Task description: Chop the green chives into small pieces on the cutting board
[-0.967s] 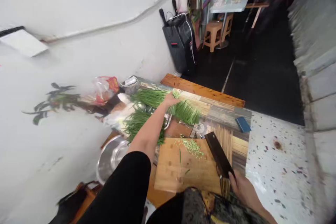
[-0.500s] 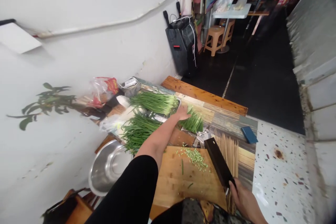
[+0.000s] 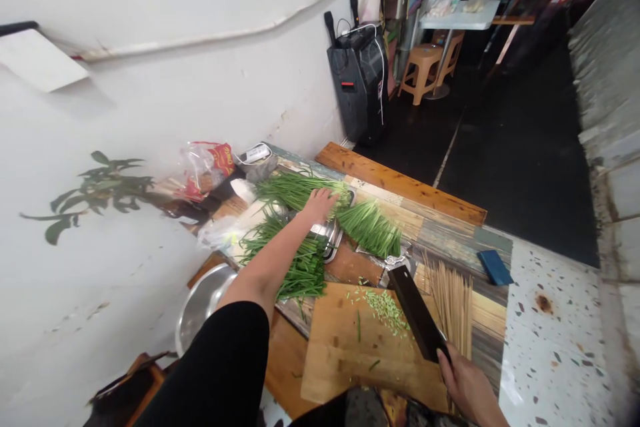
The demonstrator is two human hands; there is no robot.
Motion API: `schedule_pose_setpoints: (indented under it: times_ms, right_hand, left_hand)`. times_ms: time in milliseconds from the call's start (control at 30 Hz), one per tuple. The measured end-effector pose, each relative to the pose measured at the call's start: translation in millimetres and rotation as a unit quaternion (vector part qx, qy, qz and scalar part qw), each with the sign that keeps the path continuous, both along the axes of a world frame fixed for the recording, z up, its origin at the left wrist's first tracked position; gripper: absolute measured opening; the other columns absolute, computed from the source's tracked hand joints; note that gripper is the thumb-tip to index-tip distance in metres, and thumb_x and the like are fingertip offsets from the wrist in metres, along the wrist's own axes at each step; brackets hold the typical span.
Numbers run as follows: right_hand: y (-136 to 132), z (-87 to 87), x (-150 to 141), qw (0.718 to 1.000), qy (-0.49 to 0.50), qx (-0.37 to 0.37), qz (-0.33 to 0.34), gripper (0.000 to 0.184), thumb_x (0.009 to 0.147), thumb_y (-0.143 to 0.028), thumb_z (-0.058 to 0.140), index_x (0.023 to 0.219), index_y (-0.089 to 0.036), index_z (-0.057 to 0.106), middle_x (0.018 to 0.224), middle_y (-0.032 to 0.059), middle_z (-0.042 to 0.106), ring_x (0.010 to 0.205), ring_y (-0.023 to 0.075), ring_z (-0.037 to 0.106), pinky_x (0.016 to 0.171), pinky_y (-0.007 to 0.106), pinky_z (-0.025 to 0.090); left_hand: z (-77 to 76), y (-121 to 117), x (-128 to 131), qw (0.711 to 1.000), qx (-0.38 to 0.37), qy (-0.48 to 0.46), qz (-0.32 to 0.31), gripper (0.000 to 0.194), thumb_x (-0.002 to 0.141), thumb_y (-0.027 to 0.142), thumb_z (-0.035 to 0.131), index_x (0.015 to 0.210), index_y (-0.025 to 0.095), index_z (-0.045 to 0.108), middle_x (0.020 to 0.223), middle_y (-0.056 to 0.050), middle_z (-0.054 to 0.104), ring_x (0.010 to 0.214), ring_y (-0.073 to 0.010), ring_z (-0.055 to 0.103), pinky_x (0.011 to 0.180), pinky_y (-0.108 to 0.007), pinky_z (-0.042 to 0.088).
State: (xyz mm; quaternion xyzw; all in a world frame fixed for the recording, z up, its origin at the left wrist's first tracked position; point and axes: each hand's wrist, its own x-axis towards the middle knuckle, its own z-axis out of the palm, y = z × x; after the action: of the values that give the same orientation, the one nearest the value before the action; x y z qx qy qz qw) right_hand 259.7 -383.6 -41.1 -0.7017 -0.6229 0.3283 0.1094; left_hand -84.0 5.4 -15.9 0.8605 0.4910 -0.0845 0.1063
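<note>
My left hand (image 3: pixel 321 205) reaches across the table, fingers stretched out over the pale ends of a bunch of long green stalks (image 3: pixel 290 188), which look like garlic chives. Beneath that bunch a metal tray (image 3: pixel 331 245) shows in part. A second, leafier green bunch (image 3: pixel 305 271) lies under my left forearm. Right of the hand sits a bundle of cut stalks (image 3: pixel 371 229). My right hand (image 3: pixel 466 377) grips a dark-bladed cleaver (image 3: pixel 417 313) over the right side of the wooden cutting board (image 3: pixel 340 353). Small chopped pieces (image 3: pixel 386 310) lie on the board near the blade.
Thin wooden skewers (image 3: pixel 453 300) lie right of the cleaver, with a blue box-like object (image 3: pixel 495 267) beyond. A steel bowl (image 3: pixel 193 310) stands at the left. A wooden bench (image 3: pixel 400 180) runs along the far edge, and a black speaker (image 3: pixel 357 87) stands by the wall.
My left hand has moved left from the cut bundle to the pale ends of the far bunch. The cleaver stays in my right hand over the board. The view has shifted slightly.
</note>
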Motion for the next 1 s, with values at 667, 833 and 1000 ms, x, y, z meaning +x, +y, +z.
schedule_pose_setpoints:
  times_ms: [667,833,1000]
  right_hand:
    - [4.7,2.1,-4.3,0.999,-0.028,0.006,0.016,0.044,0.094,-0.041,0.024,0.102,-0.015,0.059,0.087,0.0145,0.072,0.075,0.0248,0.07,0.064,0.032,0.053]
    - [2.3,-2.4,-4.5,0.999,-0.006,-0.018,0.03,0.041,0.094,-0.038,0.023,0.097,-0.017,0.058,0.083,0.0132,0.071,0.073,0.0237,0.07,0.062,0.03,0.051]
    - [2.6,-3.6,-6.0,0.999,0.001,-0.007,0.043,0.041,0.095,-0.038,0.023,0.097,-0.017,0.058,0.083,0.0133,0.071,0.072,0.0238,0.069,0.061,0.03,0.05]
  left_hand:
    - [0.0,-3.8,-36.4,0.985,0.165,-0.044,0.029,0.066,0.056,0.018,0.06,0.121,0.019,0.046,0.144,-0.013,0.038,0.134,-0.0284,0.03,0.111,-0.047,0.016]
    - [18.4,-6.6,-50.8,0.981,0.158,-0.095,0.053,0.061,0.063,0.026,0.06,0.12,0.02,0.042,0.131,-0.011,0.051,0.126,-0.0242,0.042,0.113,-0.042,0.014]
    - [29.5,-3.1,-42.1,0.925,0.267,-0.169,0.209,0.058,0.069,0.035,0.063,0.119,0.017,0.038,0.118,-0.013,0.055,0.118,-0.0263,0.048,0.11,-0.043,0.023]
